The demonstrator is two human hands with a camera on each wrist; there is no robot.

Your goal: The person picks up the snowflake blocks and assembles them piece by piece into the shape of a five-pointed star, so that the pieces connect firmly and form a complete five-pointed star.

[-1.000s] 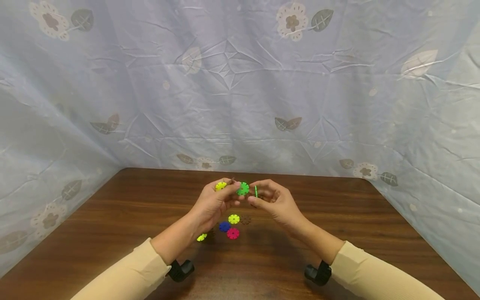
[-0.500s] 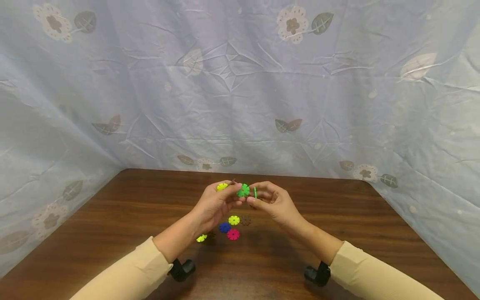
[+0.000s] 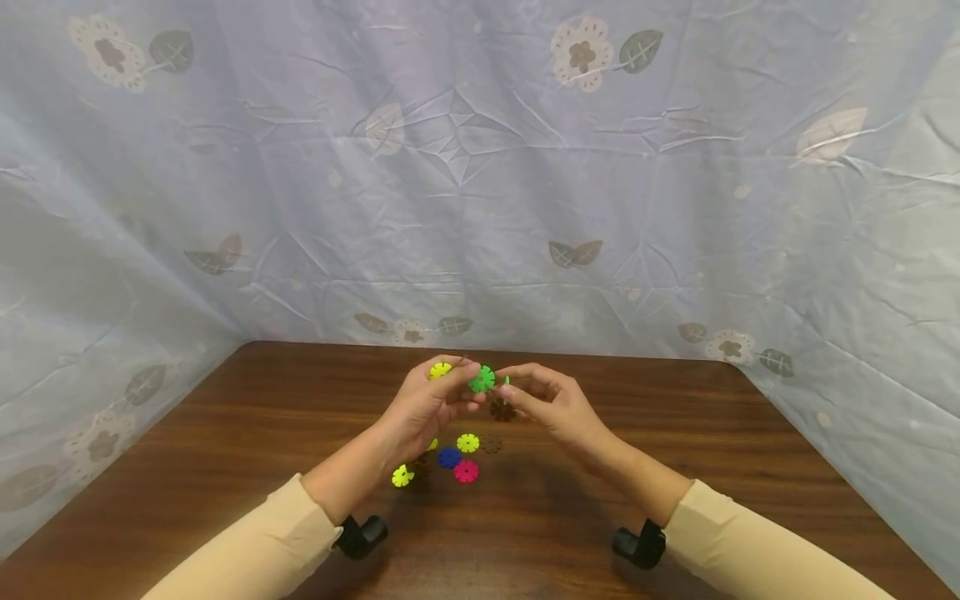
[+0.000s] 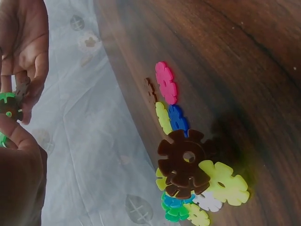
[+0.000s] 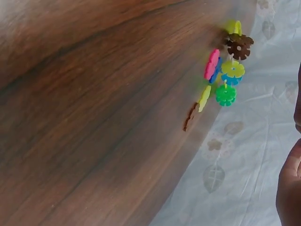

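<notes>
My left hand (image 3: 423,404) pinches a green notched plastic disc (image 3: 482,378) between thumb and fingers. A yellow notched disc (image 3: 440,370) shows above that hand, and a thin brown edge shows behind the thumb. My right hand (image 3: 551,404) pinches a second green disc (image 3: 507,381), mostly hidden by the thumb. Just below its fingertips is a brown notched disc (image 3: 502,408). The hands are close together above the table; whether their pieces touch cannot be told. In the left wrist view, green and brown discs (image 4: 9,110) lie between the fingers.
On the wooden table (image 3: 300,425) lie a yellow disc (image 3: 468,442), a blue disc (image 3: 450,457), a pink disc (image 3: 467,472) and a brown disc (image 3: 491,443). Another yellow disc (image 3: 402,476) stands left, joined to brown ones. A patterned curtain (image 3: 465,208) surrounds the table.
My right hand has turned slightly; its green disc is now more covered by the thumb, and a brown disc shows below. A yellow edge now shows beside my left wrist.
</notes>
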